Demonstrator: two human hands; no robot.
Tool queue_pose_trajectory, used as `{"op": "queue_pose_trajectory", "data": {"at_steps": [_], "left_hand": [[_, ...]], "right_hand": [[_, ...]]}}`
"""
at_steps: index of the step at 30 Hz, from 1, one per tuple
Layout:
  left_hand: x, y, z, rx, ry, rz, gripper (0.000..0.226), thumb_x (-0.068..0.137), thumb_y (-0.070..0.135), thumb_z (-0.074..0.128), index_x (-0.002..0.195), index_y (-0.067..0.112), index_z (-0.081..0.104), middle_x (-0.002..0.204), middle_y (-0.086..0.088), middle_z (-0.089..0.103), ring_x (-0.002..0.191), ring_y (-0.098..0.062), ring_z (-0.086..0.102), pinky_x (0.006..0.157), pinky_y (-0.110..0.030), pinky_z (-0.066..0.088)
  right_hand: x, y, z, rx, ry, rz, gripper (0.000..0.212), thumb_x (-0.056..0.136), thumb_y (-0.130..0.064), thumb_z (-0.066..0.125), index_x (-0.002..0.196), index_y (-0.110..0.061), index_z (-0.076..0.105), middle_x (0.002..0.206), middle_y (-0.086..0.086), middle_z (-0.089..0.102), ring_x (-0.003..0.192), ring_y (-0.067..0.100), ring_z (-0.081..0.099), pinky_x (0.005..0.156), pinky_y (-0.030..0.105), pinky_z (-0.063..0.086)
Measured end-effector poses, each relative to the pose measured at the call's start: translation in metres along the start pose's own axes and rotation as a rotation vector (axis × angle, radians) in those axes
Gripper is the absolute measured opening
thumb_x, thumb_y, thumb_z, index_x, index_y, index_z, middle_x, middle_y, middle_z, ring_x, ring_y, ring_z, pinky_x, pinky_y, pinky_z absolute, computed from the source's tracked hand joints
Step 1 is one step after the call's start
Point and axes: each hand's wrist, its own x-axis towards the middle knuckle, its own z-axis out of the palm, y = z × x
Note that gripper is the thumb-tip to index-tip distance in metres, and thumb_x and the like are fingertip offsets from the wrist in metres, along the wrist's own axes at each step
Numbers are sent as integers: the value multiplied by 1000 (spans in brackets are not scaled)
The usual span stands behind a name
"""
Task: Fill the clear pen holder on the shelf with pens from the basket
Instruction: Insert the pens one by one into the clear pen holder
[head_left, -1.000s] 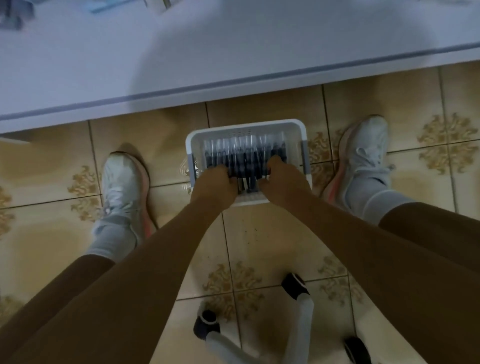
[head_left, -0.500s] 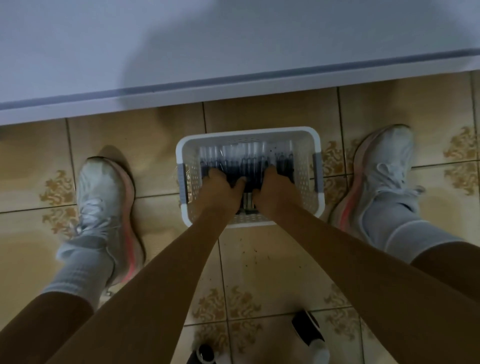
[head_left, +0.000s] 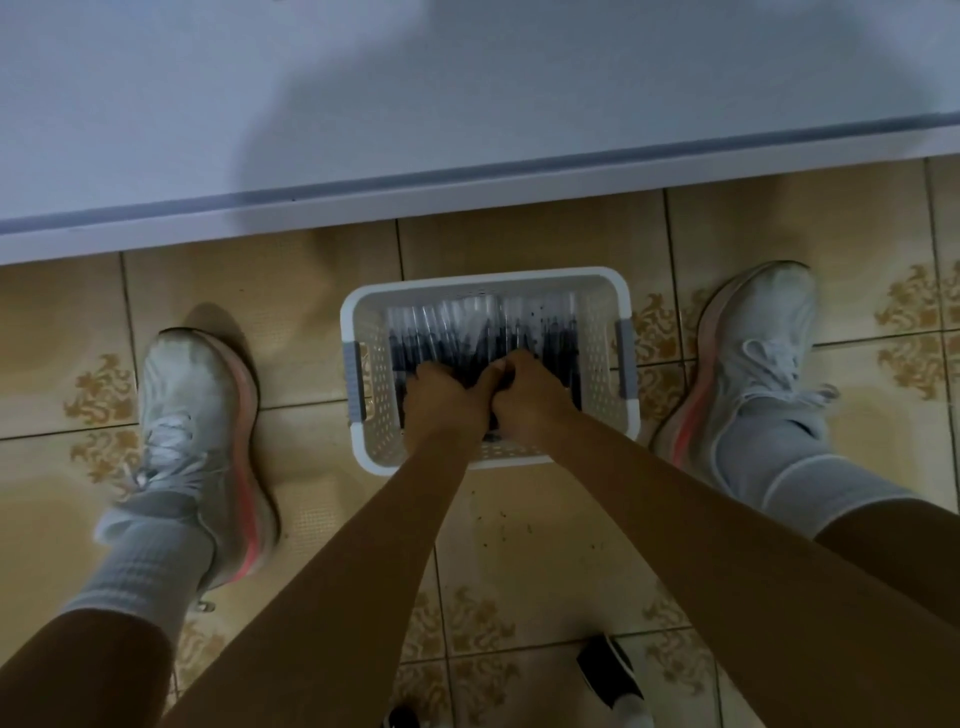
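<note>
A white perforated basket (head_left: 602, 332) with grey handles stands on the tiled floor between my feet. It holds several clear pens (head_left: 467, 322) with dark parts, lying side by side. My left hand (head_left: 441, 397) and my right hand (head_left: 524, 395) are both down inside the basket, side by side and touching. Their fingers are curled into the near ends of the pens, gathering a bunch. The clear pen holder is not in view.
A white shelf board (head_left: 363, 104) with a grey edge strip juts out above the basket's far side. My two white sneakers (head_left: 202, 415) (head_left: 753, 353) flank the basket. A chair's caster wheel (head_left: 610, 670) stands on the floor behind me.
My hands have slid closer together in the basket and now touch, fingers curled deeper into the pens. The view has shifted slightly nearer to the basket.
</note>
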Motion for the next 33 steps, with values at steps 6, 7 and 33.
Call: {"op": "queue_pose_trajectory", "data": {"at_steps": [6, 7, 33], "left_hand": [[7, 12, -12, -233, -191, -123, 57, 86, 38, 68, 127, 5, 46, 113, -10, 60, 101, -27, 62, 85, -34, 52], [5, 13, -16, -263, -206, -108, 43, 87, 35, 68, 114, 8, 49, 105, -8, 62, 95, -25, 63, 83, -34, 54], [-80, 76, -103, -734, -357, 56, 36, 95, 37, 53, 116, 9, 63, 107, -13, 70, 102, -27, 66, 96, -43, 51]], "right_hand": [[0, -9, -1, 108, -83, 14, 34, 91, 4, 44, 123, -5, 51, 119, 18, 57, 109, 30, 56, 95, 38, 48], [-2, -10, -1, 101, -73, 3, 32, 90, 4, 46, 121, -2, 53, 118, 20, 58, 108, 31, 57, 96, 41, 48], [-113, -74, -40, 436, 310, -239, 11, 86, -13, 68, 79, -21, 71, 76, 0, 70, 74, 16, 68, 74, 30, 56]]}}
